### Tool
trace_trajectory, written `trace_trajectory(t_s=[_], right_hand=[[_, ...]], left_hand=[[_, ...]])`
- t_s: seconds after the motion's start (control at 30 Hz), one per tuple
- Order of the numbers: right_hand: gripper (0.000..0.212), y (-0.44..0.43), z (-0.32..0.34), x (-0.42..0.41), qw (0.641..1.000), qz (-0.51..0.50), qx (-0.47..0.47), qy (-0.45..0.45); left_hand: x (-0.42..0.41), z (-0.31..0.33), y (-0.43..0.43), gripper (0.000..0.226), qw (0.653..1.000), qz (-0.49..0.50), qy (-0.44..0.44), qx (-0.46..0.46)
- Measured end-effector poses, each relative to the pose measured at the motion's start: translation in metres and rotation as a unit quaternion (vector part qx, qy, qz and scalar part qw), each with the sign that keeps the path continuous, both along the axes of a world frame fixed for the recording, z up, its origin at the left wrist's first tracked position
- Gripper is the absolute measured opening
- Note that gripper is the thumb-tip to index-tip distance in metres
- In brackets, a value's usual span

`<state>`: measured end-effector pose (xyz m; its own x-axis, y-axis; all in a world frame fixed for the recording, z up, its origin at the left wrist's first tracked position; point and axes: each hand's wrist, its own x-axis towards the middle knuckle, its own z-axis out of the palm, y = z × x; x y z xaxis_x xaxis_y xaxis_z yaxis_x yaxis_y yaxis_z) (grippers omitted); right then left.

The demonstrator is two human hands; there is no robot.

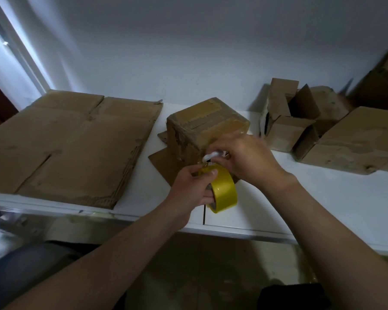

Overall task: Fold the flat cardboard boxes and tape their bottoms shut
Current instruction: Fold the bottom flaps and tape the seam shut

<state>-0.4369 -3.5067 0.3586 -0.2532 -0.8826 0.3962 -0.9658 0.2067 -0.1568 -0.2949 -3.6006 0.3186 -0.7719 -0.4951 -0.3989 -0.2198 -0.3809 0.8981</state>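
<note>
A folded cardboard box (207, 123) stands bottom-up in the middle of the white table (323, 198), its open flaps spread on the table beneath it. My left hand (192, 189) grips a yellow tape roll (224, 191) just in front of the box. My right hand (246, 159) is curled around a small white-handled tool (210, 155) at the box's near lower edge, right above the roll. What the tool is I cannot make out, and its tip is hidden. A large flat cardboard box (72, 146) lies at the left.
Several folded boxes (318, 130) with raised flaps crowd the table's right side against the white wall. The table's front edge (233, 230) runs just below my hands, and a dark floor lies beneath it. A window frame (20, 48) stands at far left.
</note>
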Motion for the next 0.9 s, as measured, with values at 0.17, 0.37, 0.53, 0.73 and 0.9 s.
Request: trace_trajectory(t_s=[0.17, 0.37, 0.53, 0.73, 0.9], right_hand=[[0.007, -0.007, -0.003, 0.006, 0.999, -0.015, 0.009, 0.042], [0.012, 0.023, -0.003, -0.029, 0.998, 0.004, 0.001, 0.055], [0.019, 0.05, -0.014, -0.051, 0.998, -0.033, 0.005, -0.057], [0.014, 0.05, -0.018, -0.054, 0.957, -0.11, 0.047, -0.264], [0.014, 0.051, -0.045, -0.066, 0.926, -0.166, 0.208, -0.269]], left_hand=[[0.0, 0.004, -0.001, 0.058, 1.0, 0.0, -0.008, 0.002], [0.0, 0.005, -0.007, 0.058, 0.999, -0.018, -0.042, -0.017], [0.001, 0.001, -0.004, 0.059, 0.996, -0.037, -0.057, -0.059], [0.001, 0.005, -0.005, 0.057, 0.993, -0.031, -0.082, -0.075], [0.007, 0.003, -0.017, 0.053, 0.989, -0.028, -0.086, -0.114]])
